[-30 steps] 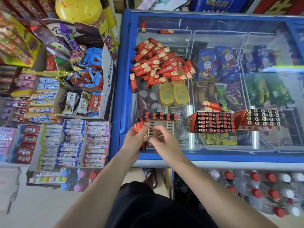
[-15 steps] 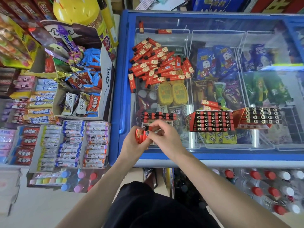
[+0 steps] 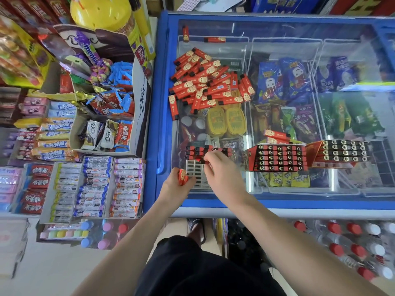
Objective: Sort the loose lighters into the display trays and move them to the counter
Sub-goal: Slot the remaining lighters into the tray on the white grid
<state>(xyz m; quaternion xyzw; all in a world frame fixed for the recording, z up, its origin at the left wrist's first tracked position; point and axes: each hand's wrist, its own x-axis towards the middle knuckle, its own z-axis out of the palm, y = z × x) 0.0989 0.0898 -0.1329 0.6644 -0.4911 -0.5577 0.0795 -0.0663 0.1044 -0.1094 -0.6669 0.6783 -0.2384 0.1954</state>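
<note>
Pinching lighter (image 3: 201,160) over white tray (image 3: 193,170), right hand (image 3: 222,174); left hand (image 3: 174,184) clutching spare lighters (image 3: 182,177) beside

Counts on freezer lid (image 3: 277,201)

3 display trays: 2 full (image 3: 277,157) (image 3: 342,151), 1 part-filled (image 3: 196,174) (near front-left corner); loose lighters (image 3: 209,82) approx 40+; 2 hands (image 3: 175,186) (image 3: 224,174).

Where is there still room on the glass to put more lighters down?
Bare glass lies behind the loose lighter pile, toward the freezer's far rim, and right of the two full trays. It is crowded around the white tray, where both hands work.
</note>
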